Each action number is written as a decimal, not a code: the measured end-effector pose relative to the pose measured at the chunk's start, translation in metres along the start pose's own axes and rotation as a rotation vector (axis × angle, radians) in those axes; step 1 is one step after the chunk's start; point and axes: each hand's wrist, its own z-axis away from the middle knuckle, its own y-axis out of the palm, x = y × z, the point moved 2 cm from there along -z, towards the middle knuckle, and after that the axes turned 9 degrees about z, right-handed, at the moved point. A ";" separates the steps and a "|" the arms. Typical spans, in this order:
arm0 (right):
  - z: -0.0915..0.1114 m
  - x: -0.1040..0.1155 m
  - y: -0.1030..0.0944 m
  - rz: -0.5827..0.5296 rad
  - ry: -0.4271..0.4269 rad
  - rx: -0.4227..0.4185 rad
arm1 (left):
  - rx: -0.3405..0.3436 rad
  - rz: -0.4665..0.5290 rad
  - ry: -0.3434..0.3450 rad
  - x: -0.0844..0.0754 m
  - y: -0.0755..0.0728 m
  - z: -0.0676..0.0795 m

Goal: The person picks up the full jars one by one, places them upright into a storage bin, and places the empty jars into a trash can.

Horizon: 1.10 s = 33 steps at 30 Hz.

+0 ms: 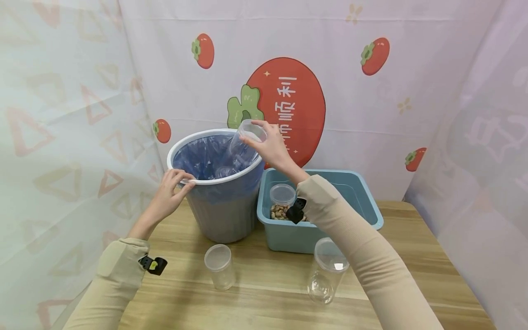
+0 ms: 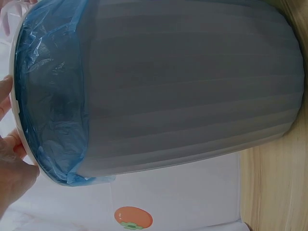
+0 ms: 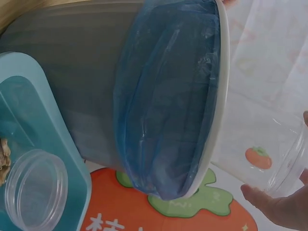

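My left hand (image 1: 172, 187) grips the white rim of a grey trash bin (image 1: 224, 213) at its near left side. Inside the bin hangs a blue plastic liner (image 2: 53, 96), folded over the outside below the rim. Over the bin's right side, my right hand (image 1: 270, 143) holds a clear plastic jar (image 1: 240, 144) near its upper end, thumb and fingers around it. The jar slants down to the left, and its lower part reaches into the bin's opening. In the right wrist view, the jar (image 3: 260, 147) looks see-through, with a ring around the held end.
A blue-green basin (image 1: 297, 236) stands right of the bin, with light brown nuts (image 1: 279, 212) and a clear round container (image 1: 282, 194) in it. On the wooden table (image 1: 177, 293), nearer me, stand a small lidded jar (image 1: 220, 268) and a larger one (image 1: 326, 272).
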 end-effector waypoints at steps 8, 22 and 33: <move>0.010 -0.001 0.001 0.033 -0.030 0.175 | -0.002 0.003 0.004 0.003 -0.001 0.002; 0.040 -0.002 -0.024 0.046 -0.106 0.338 | -0.008 0.022 0.002 0.004 0.002 0.003; 0.074 -0.012 -0.052 0.054 -0.217 0.459 | -0.012 0.030 0.000 0.004 0.002 0.002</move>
